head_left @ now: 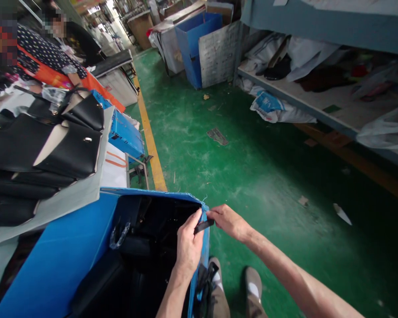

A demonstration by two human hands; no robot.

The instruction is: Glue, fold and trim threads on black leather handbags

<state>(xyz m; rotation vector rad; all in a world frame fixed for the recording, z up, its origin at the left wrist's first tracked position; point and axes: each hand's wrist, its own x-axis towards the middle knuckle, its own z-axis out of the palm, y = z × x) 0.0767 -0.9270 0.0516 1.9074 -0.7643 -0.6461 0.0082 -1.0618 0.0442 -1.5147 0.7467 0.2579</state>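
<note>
A blue box (69,247) with dark bags (102,282) inside stands at the lower left. At its near right corner, a short black strap (204,226) lies across the rim. My left hand (189,240) is closed on the strap's left end, just inside the rim. My right hand (227,221) pinches the other end from outside the box. Loose blue thread shows at the corner above both hands. Clear plastic wrap (120,235) sits on the bags inside.
Black bags (66,148) are piled on a table at the left, beside a person in an orange apron (53,77). A loaded shelf (318,101) stands right, and blue and grey boxes (199,48) stand farther off. Scraps lie on the green floor (192,132).
</note>
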